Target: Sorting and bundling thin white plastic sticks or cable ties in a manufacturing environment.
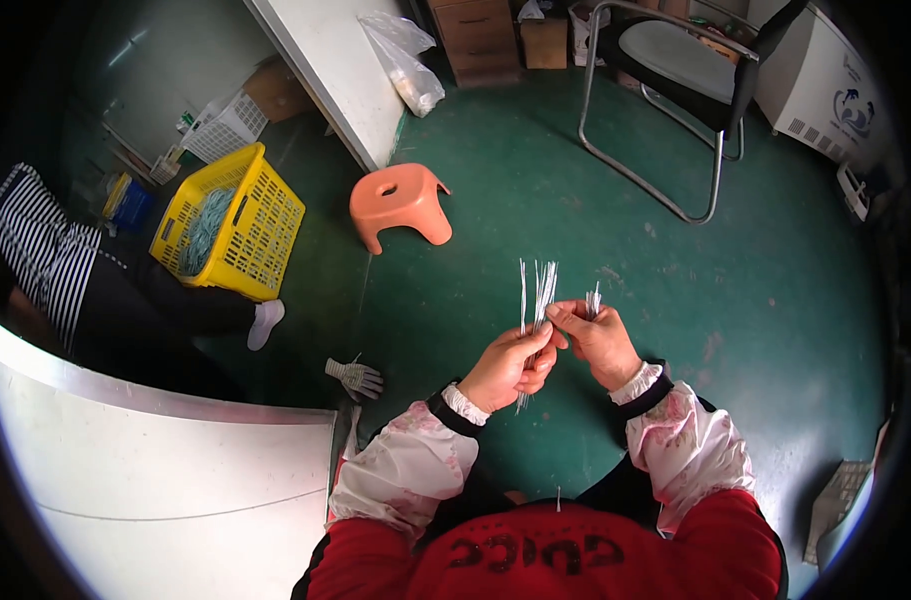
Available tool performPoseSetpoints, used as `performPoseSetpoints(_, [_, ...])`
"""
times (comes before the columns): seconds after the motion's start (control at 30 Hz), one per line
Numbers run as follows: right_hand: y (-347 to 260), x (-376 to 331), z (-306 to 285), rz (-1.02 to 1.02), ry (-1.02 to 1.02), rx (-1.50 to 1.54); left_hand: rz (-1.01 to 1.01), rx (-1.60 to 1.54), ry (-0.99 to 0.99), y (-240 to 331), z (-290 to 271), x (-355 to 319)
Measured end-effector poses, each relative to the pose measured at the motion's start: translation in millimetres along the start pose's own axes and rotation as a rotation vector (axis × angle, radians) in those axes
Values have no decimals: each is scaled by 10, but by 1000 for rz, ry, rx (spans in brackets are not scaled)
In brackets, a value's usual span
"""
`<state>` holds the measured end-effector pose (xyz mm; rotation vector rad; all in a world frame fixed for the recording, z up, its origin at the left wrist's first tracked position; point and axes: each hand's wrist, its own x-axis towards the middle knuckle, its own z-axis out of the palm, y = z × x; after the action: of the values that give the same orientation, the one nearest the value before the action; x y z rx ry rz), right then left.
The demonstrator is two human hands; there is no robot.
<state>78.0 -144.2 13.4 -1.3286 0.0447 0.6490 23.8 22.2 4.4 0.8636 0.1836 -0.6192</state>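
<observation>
My left hand (512, 367) is closed around a bundle of thin whitish strands, which look like wire ties (545, 287). Their upper ends fan out above the thumb, with one strand standing apart at the left, and their lower ends poke out below the fist. Close against it, my right hand (600, 345) grips a smaller, shorter bunch of the same strands (593, 299). Its thumb and forefinger meet beside the left bundle; whether they pinch a strand there I cannot make out. Both forearms wear pale flowered sleeve covers.
An orange stool (400, 200) stands on the green floor ahead. Left of it is a yellow crate (260, 225) holding bluish cord, with a person in striped clothing beside it. A work glove (355, 378) lies near a white panel (155, 470). A metal-framed chair (675, 60) stands far right.
</observation>
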Motion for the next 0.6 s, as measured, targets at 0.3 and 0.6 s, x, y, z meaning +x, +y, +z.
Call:
performPoseSetpoints(0.3, [-108,110,-281,-233,337,353,-15,56,-109,-49,20,27])
performPoseSetpoints(0.6, [-59,-1,-246,-206,45,65,292,97,236,43,-242,-101])
